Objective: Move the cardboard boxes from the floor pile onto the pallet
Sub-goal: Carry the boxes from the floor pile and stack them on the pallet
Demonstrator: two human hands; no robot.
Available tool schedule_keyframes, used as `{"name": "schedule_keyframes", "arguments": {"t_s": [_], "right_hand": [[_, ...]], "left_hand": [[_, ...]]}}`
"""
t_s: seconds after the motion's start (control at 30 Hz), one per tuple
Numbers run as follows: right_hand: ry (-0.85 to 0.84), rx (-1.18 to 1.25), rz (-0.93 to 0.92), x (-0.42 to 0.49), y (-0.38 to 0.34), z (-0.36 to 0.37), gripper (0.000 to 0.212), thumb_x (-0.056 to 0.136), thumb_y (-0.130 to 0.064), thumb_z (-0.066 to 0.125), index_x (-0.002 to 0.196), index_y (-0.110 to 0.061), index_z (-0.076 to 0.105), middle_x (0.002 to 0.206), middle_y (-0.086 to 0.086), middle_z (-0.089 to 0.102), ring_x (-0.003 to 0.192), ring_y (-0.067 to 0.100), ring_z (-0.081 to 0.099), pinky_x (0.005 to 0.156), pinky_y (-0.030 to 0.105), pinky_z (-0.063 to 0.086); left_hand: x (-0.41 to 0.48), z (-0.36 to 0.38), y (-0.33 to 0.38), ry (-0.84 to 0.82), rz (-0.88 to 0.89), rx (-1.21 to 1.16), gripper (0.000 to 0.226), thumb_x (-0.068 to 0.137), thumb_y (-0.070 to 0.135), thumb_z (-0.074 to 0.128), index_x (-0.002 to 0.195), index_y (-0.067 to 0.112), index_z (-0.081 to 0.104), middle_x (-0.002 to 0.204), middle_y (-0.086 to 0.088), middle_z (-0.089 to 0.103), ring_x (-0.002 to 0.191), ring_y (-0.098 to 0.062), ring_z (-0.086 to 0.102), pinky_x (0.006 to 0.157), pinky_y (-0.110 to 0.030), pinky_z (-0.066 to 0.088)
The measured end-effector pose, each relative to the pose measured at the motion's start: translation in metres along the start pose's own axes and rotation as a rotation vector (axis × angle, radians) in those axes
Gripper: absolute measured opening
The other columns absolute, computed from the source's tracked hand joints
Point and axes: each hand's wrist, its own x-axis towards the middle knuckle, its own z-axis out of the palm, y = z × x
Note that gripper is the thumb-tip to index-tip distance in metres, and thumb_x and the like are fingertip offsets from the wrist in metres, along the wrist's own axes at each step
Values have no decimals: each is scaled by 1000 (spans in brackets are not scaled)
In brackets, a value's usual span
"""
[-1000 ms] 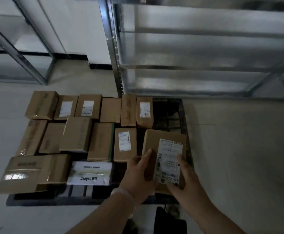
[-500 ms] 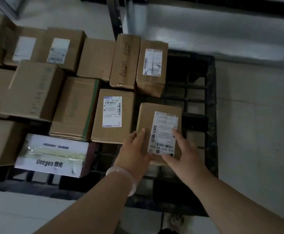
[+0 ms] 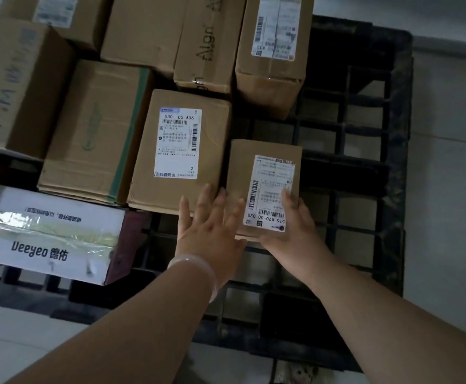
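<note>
Boxes first: most of the cardboard is already sitting on the black pallet, and the one in play is the small box with the upside-down shipping label. It's just to the right of the 530-label box, side by side with it, close enough that I can't tell if they actually touch. Looks like it's down on the grid, but I can't swear the full weight is off the hand.

The right hand has the small box by its near right corner, fingers pressed together flat on top along the edge and the thumb tucked against the near side. My guess is that's for steering it square.

The left hand isn't gripping anything. Its fingers are straight and spread, fanned over the seam to the right of the 530-label box, probably nudging the small one snug against it so no slot gets wasted.

A white Deeyeo box sits to the near left of the 530-label box, hanging a bit past the rows. Further right of the 530-label box it's bare grid, so there's room for more.
</note>
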Motion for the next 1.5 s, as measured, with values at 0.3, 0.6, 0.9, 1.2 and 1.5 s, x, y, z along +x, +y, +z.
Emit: {"name": "schedule_keyframes", "arguments": {"t_s": [0.3,0.6,0.9,1.2,1.5], "right_hand": [[-19,-679,-236,-49,28,14,99,95,-52,48,138,-39,-40,146,-14,-51,136,7,-44,121,35,-3],[19,-791,-213,1,-7,0,99,94,-49,50,149,-26,-29,153,-3,-45,143,16,-36,120,38,-13],[51,-825,-288,-32,-57,-40,106,83,-73,52,153,-36,-19,161,-8,-27,148,13,-24,119,40,-14],[52,-811,-504,-188,-235,-112,110,77,-78,55,150,-43,-19,162,-5,-25,147,15,-27,119,43,-16],[-95,-960,-865,-377,-383,-133,100,85,-68,55,154,-38,-12,163,-5,-23,149,17,-23,119,45,-15]], "left_hand": [[-32,10,-3,-65,194,117,75,99,50,23,150,26,-27,146,2,-51,131,-24,-51,107,-56,-30],[24,-13,-11,-13,126,213,72,98,57,19,144,30,-30,152,5,-39,137,-27,-43,105,-60,-29],[-2,-70,-33,6,54,3,81,91,70,25,146,41,-28,158,7,-31,145,-22,-28,116,-55,-14],[-138,-266,-61,198,-140,-164,93,85,77,37,144,46,-28,161,7,-23,149,-19,-15,120,-50,-6],[-349,-410,-63,442,-474,-296,94,83,79,39,141,49,-29,163,8,-15,150,-20,-5,119,-48,-4]]}}
